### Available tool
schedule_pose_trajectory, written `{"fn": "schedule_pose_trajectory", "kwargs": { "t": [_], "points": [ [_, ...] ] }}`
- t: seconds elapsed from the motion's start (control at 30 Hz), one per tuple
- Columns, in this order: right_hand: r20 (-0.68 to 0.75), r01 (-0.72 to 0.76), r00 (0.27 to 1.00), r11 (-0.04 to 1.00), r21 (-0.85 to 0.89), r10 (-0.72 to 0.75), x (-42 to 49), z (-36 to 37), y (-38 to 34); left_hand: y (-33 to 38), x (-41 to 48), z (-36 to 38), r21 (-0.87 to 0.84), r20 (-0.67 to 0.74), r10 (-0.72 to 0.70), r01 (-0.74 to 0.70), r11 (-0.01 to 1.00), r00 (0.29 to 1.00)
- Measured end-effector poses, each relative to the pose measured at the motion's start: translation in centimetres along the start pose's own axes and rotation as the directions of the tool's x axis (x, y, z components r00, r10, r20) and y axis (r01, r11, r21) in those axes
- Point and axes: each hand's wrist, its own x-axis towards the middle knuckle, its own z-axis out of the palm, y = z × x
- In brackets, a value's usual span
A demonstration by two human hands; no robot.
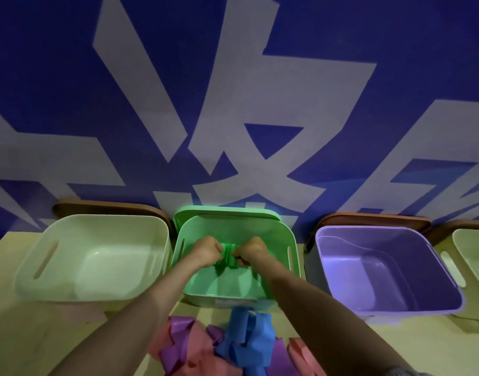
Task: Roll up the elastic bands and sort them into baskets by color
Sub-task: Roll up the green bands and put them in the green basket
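Where the green band is: the green band (227, 257) is bunched into a ribbed roll between the two hands, inside the mouth of the green basket (293, 248). Whether it touches the basket floor I cannot tell.
Why it is held there: colour goes to matching colour. Gripping both ends probably keeps the springy roll from uncoiling before it is set down.
Left hand: the left hand (205, 251) is clenched on the roll's left end, knuckles up and fingers curled under. Its forearm reaches straight out from the lower left, over the basket's near rim.
Right hand: the right hand (251, 251) mirrors it, grasping the right end with the thumb side turned toward the band. Its forearm comes in from the lower right.
Green basket: it stands in the middle of the row against the wall, with a green lid (224, 211) propped behind it.
Other baskets: a pale basket (29, 270) stands to the left and a purple basket (449, 283) to the right, each near the green one but apart from it.
Loose pile: the pile of bands (195, 346), pink, purple and blue, lies unrolled on the table (422, 337). It sits between the forearms, just before the green basket's near wall.
Step in hand: placing the rolled green band; most of the sorting looks undone.
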Motion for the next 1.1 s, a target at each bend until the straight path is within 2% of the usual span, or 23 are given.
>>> {"fn": "schedule_pose_trajectory", "kwargs": {
  "t": [0.17, 0.43, 0.63, 0.73, 0.83, 0.97, 1.03, 1.1],
  "points": [
    [-0.034, -0.022, 0.999, 0.999, 0.027, 0.023, 0.6, 0.8, -0.1, -0.4, 0.4, 0.1, 0.013, 0.021, 0.009, -0.010, 1.000, 1.000],
    [-0.030, -0.058, 0.997, 0.966, 0.253, 0.068, 1.5, 1.1, 0.1, -0.5, 0.7, 0.3, -0.002, 0.036, 0.027, -0.027, 1.000, 0.999],
    [-0.019, -0.053, 0.998, 0.967, 0.251, 0.060, 1.2, 1.0, -0.1, -0.5, 0.8, 0.3, 0.008, 0.064, 0.031, -0.032, 0.999, 0.997],
    [0.085, -0.061, 0.996, 0.967, 0.248, 0.041, 0.6, 0.4, -0.4, -0.6, 0.7, 0.1, 0.024, 0.083, 0.035, -0.037, 0.999, 0.996],
    [0.159, -0.109, 0.985, 0.943, 0.315, 0.061, -0.1, -0.6, -0.6, -0.7, 0.5, -0.3, 0.029, 0.103, 0.034, -0.037, 0.999, 0.994],
    [0.197, -0.063, 0.980, 0.934, 0.352, -0.009, -0.9, -1.9, -0.8, -0.4, -0.1, -0.9, -0.017, 0.103, 0.031, -0.030, 0.999, 0.994],
    [0.207, -0.066, 0.978, 0.914, 0.399, -0.019, -2.0, -3.0, -0.8, -0.3, -0.8, -1.4, -0.083, 0.068, 0.039, -0.033, 0.996, 0.997],
    [0.198, -0.002, 0.975, 0.889, 0.457, -0.099, -3.6, -4.5, -0.9, 0.1, -2.1, -2.1, -0.182, 0.010, 0.069, -0.066, 0.981, 0.998]
  ]
}}
